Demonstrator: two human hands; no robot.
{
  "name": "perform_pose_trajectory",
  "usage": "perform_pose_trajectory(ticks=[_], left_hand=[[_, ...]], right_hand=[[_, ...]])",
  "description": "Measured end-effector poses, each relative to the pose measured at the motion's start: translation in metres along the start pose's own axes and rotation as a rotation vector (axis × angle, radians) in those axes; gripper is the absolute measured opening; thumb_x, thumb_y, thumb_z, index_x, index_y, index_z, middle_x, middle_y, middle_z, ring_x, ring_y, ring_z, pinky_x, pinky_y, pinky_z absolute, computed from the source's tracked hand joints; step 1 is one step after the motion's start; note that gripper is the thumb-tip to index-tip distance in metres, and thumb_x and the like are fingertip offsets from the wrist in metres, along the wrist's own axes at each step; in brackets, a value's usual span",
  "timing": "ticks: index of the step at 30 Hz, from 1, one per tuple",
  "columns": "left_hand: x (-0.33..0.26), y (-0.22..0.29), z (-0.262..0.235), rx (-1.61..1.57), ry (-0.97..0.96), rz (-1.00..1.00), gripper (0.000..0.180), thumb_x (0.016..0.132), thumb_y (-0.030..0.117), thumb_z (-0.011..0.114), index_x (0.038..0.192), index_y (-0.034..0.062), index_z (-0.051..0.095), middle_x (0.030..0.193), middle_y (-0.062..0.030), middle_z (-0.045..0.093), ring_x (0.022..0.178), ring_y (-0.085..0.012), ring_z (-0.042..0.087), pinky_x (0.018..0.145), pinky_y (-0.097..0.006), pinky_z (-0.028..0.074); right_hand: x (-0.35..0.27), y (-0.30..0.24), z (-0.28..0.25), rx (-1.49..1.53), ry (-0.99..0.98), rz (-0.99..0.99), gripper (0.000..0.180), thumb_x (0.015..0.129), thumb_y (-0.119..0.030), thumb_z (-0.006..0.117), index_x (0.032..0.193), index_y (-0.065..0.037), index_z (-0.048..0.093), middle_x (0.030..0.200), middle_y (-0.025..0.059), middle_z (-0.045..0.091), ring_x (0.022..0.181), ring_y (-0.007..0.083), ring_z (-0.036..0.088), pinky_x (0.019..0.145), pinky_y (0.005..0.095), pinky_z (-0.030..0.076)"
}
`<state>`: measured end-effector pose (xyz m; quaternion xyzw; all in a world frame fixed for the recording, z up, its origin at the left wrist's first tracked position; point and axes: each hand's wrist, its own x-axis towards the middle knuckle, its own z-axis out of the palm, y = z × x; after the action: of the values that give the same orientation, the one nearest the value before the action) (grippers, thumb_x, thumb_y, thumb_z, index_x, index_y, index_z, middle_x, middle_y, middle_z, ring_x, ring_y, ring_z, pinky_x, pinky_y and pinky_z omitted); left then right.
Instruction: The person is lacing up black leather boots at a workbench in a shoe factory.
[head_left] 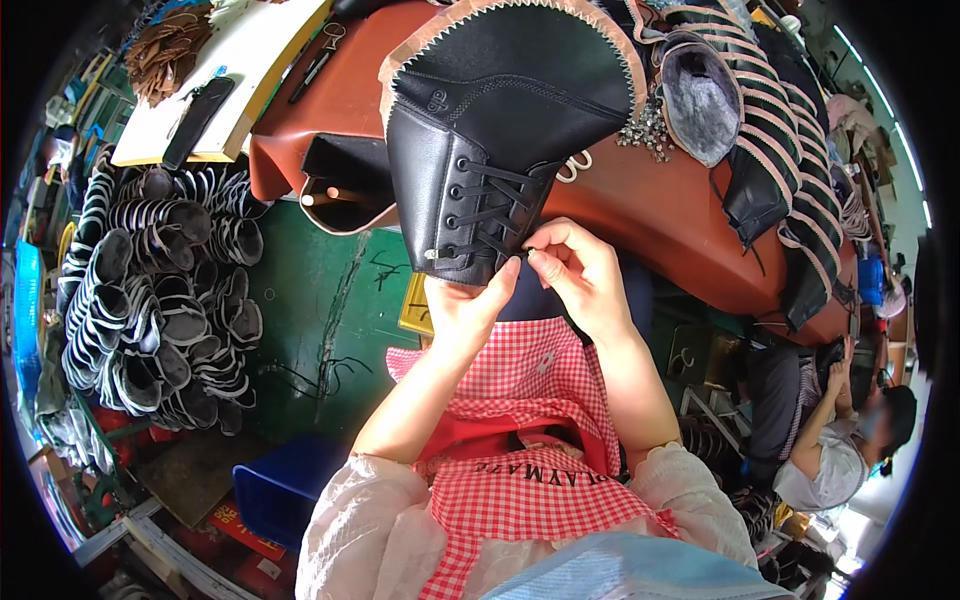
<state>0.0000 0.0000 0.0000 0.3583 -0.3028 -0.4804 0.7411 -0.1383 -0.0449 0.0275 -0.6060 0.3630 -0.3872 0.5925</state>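
Observation:
A black leather shoe upper (pixel 520 110) with crisscrossed laces (pixel 493 205) and a tan, zigzag-stitched edge stands in front of me, lace side facing me. My left hand (pixel 463 308) grips its lower end from beneath, with the thumb up along the side near the lowest eyelets. Beside that thumb, my right hand (pixel 582 275) is closed in a pinch at the right edge of the laces. A tiny dark bit shows at its fingertips, too small to name. A small pale metal piece (pixel 432 254) sits at the upper's lower left corner.
A red-brown covered table (pixel 650 215) holds small metal bits (pixel 650 130), a fur-lined upper (pixel 700 95) and rows of black uppers (pixel 815 200). An open pouch (pixel 345 185) hangs at its front. Stacked uppers (pixel 160 300) fill the left. Another person (pixel 835 455) sits at right.

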Motion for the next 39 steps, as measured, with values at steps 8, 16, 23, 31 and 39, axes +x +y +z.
perform_pose_trajectory(ticks=[8,16,23,31,39], left_hand=[[-0.002,0.001,-0.002,-0.048,-0.040,0.018,0.032,0.080,-0.010,0.065,0.111,-0.0044,0.059,0.104,-0.0091,0.065,0.092,-0.0137,0.062,0.084,-0.027,0.050],[-0.002,0.001,-0.001,-0.011,-0.038,-0.009,0.033,0.080,-0.009,0.066,0.112,-0.0048,0.059,0.105,-0.0089,0.065,0.092,-0.0134,0.062,0.085,-0.027,0.050],[-0.002,-0.003,0.000,0.031,-0.066,-0.018,0.032,0.080,-0.007,0.066,0.112,-0.0037,0.060,0.104,-0.0074,0.065,0.093,-0.0123,0.061,0.084,-0.026,0.050],[0.014,-0.006,-0.012,-0.068,-0.161,-0.014,0.025,0.094,0.008,0.056,0.117,-0.0022,0.060,0.109,-0.0067,0.064,0.101,-0.0134,0.059,0.091,-0.030,0.047],[0.114,-0.003,0.040,0.928,-0.973,0.925,0.020,0.067,0.013,0.072,0.083,0.0073,0.062,0.081,-0.0061,0.061,0.085,-0.0260,0.059,0.078,-0.036,0.050]], right_hand=[[-0.001,-0.001,0.005,-0.074,0.022,-0.090,0.008,0.090,-0.004,0.063,0.095,0.002,0.060,0.088,0.0033,0.058,0.075,0.0073,0.056,0.067,0.0217,0.046],[-0.002,-0.002,0.008,-0.241,0.040,-0.153,0.006,0.089,-0.001,0.061,0.092,0.001,0.056,0.087,0.0054,0.054,0.075,0.0114,0.054,0.067,0.0233,0.045],[0.001,0.005,0.009,-0.449,0.136,-0.383,0.008,0.088,-0.003,0.061,0.093,-0.001,0.055,0.085,0.0069,0.052,0.070,0.0135,0.052,0.062,0.0233,0.043],[0.008,-0.031,-0.054,-0.297,0.385,-0.418,0.017,0.083,0.000,0.066,0.099,-0.001,0.061,0.099,0.0048,0.058,0.075,0.0078,0.058,0.063,0.0196,0.047],[0.010,-0.129,-0.123,-0.501,-0.115,-0.022,0.058,0.083,-0.008,0.066,0.135,0.005,0.044,0.127,0.0107,0.056,0.119,0.0157,0.049,0.104,0.0318,0.034]])
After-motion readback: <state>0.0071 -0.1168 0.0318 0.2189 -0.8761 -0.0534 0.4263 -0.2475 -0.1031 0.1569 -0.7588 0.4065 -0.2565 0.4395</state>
